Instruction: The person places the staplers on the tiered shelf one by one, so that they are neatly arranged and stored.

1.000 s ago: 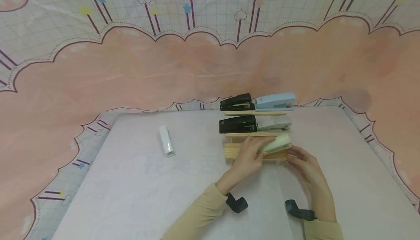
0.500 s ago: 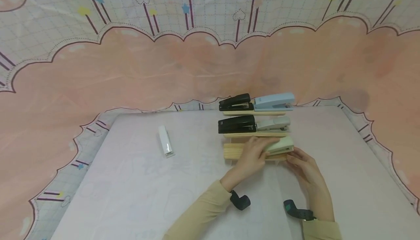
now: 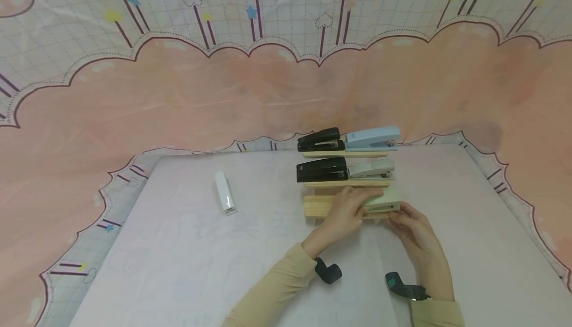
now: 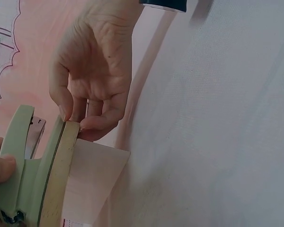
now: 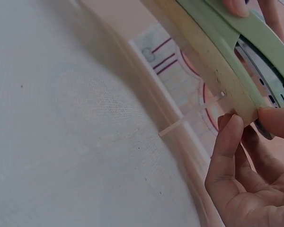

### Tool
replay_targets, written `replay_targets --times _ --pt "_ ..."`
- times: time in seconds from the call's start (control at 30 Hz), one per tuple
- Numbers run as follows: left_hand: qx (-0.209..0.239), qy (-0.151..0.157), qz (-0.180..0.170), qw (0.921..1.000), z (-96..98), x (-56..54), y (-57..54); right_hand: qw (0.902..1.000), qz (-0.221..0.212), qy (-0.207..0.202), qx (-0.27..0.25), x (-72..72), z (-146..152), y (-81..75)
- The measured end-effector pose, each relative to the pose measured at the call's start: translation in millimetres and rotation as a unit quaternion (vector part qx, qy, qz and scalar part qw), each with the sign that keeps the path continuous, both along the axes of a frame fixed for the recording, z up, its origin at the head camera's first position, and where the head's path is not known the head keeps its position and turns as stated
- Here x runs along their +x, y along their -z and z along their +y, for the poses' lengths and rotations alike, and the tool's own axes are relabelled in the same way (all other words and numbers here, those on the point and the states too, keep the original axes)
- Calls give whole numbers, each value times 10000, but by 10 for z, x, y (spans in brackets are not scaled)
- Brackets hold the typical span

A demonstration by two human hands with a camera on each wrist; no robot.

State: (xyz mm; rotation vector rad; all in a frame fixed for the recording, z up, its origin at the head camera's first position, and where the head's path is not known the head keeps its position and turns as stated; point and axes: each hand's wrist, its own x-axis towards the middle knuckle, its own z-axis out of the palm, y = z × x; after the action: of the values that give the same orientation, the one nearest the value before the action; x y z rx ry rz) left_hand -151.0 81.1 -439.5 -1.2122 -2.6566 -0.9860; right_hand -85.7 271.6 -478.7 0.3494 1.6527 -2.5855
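My left hand (image 3: 341,215) grips a pale green stapler (image 3: 386,199) from above, on the lowest tier of a stepped wooden rack (image 3: 316,207). In the left wrist view the stapler (image 4: 42,165) lies along the wooden board (image 4: 59,175), its base against the wood. My right hand (image 3: 422,237) is at the board's right end. Seen from the right wrist, this hand (image 5: 251,184) pinches the board's end, one digit at the tip of the stapler's base and others against the wood's underside. Clear supports hold the board up.
Behind, the middle tier carries a black stapler (image 3: 321,169) and a pale grey one (image 3: 373,169). The top tier holds another black stapler (image 3: 319,140) and a light blue stapler (image 3: 373,138). A white stapler (image 3: 225,193) lies on the white table (image 3: 178,247) to the left.
My left hand has shifted the green stapler slightly right and down, so it now lies level on the lowest board. My right hand has stayed at the board's end.
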Motion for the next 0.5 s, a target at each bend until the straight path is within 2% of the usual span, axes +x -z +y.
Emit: replay_targets --times 0.37,0.5 --pt "-487 73 435 9978 14 -18 -20 9995 -191 -29 254 2 -1 -33" --pt "-601 83 550 9966 18 -18 -28 9996 -186 -22 194 1 3 -26"
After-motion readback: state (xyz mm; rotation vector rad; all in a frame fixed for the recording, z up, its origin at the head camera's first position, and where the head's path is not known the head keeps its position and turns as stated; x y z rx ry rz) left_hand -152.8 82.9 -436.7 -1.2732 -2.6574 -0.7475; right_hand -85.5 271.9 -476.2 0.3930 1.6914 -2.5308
